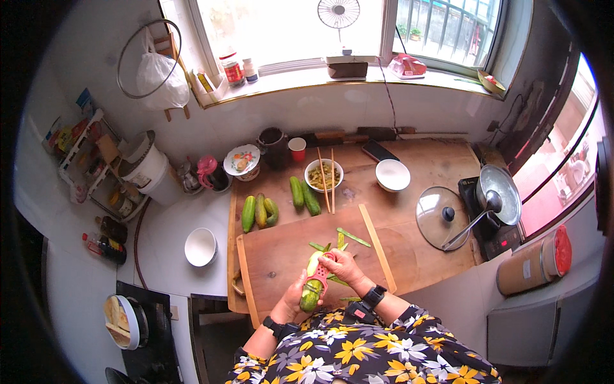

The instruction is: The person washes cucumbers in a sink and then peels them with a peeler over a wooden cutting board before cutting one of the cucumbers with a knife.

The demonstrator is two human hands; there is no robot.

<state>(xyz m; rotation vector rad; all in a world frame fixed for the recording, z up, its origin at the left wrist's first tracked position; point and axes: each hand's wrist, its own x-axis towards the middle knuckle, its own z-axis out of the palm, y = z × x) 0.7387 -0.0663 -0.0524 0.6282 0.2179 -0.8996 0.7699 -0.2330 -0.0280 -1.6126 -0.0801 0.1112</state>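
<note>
My left hand (292,296) grips a partly peeled cucumber (311,298) above the near part of a wooden board (273,273). In my right hand (346,267) is a red peeler (317,274), laid across the cucumber's skin. Pale flesh shows on the cucumber's far end, while the near end is still green. Strips of green peel (354,237) lie on the board around and beyond my right hand. Farther off, two whole cucumbers (304,196) rest side by side, with a group of three cucumbers (260,212) to their left.
Chopsticks lie across a bowl of chopped vegetables (316,176). A white bowl (393,174), a phone (380,150) and a glass lid (434,211) sit to the right. A pan with a ladle (499,194) stands on a cooker. Another white bowl (201,246) is at left.
</note>
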